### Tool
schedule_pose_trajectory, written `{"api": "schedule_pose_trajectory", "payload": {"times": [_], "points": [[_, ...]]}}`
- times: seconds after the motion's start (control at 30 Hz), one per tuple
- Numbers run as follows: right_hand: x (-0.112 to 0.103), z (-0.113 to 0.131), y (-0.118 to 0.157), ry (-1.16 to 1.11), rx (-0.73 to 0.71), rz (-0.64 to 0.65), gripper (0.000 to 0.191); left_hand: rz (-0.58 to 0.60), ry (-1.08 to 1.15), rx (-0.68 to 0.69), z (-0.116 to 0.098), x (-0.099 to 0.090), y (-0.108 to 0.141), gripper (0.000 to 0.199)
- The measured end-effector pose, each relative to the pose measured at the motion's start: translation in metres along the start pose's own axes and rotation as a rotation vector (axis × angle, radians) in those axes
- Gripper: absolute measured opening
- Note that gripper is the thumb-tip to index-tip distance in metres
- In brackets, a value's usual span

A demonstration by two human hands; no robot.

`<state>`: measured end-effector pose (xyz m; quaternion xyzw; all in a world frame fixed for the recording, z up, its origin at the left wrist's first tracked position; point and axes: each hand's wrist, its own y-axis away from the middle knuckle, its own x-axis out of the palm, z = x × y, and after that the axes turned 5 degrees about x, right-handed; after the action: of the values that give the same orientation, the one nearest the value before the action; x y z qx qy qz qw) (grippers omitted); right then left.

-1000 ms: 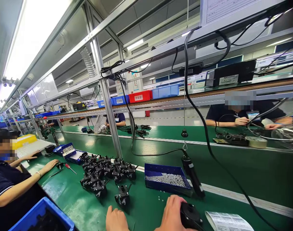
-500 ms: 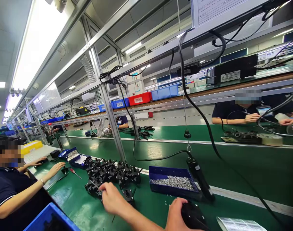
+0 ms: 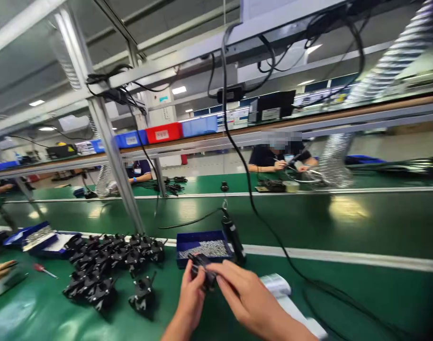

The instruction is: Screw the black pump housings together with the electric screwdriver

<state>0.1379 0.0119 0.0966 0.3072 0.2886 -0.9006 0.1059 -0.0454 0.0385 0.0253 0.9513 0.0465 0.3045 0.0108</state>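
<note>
Left hand (image 3: 191,291): your thumb and fingers pinched a black part (image 3: 203,266) from its left side.
Right hand (image 3: 243,286): your fingertips met the part's right side; with the blur, I could not tell whether they gripped it or only touched it.
Black part: it sat between your hands in the lower middle of the frame, overlapping the near edge of a blue box (image 3: 191,237) in the view.
Blue box: it held many small metal pieces (image 3: 209,248), and a black tool (image 3: 232,239) hung just beside its right end.
Cluster of black pieces (image 3: 103,255): they stood on the green table (image 3: 56,315) at lower left, with a single black piece (image 3: 142,292) nearer you.
</note>
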Motion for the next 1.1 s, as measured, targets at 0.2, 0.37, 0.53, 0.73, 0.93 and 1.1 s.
{"api": "schedule_pose_trajectory", "payload": {"times": [0.2,0.37,0.53,0.73,0.93,1.1], "points": [[-0.03,-0.019,-0.01,0.186,0.091,0.074,0.038,0.049,-0.024,-0.073,-0.015,0.015,0.009,0.056],[-0.023,-0.025,-0.006,0.283,0.11,0.056,0.032,0.041,-0.038,-0.098,-0.016,0.014,0.008,0.058],[-0.021,-0.03,-0.006,0.312,0.122,0.048,0.033,0.029,-0.072,-0.089,-0.017,0.015,0.008,0.062],[-0.022,-0.027,-0.007,0.389,0.094,0.053,0.032,0.063,-0.162,-0.008,-0.02,0.017,0.009,0.055],[-0.022,-0.026,-0.006,0.505,0.064,0.115,0.031,0.043,-0.284,0.01,-0.03,0.017,0.008,0.065],[-0.019,-0.049,-0.006,0.194,-0.026,0.057,0.034,0.162,-0.189,-0.244,-0.037,0.015,0.013,0.056]]}}
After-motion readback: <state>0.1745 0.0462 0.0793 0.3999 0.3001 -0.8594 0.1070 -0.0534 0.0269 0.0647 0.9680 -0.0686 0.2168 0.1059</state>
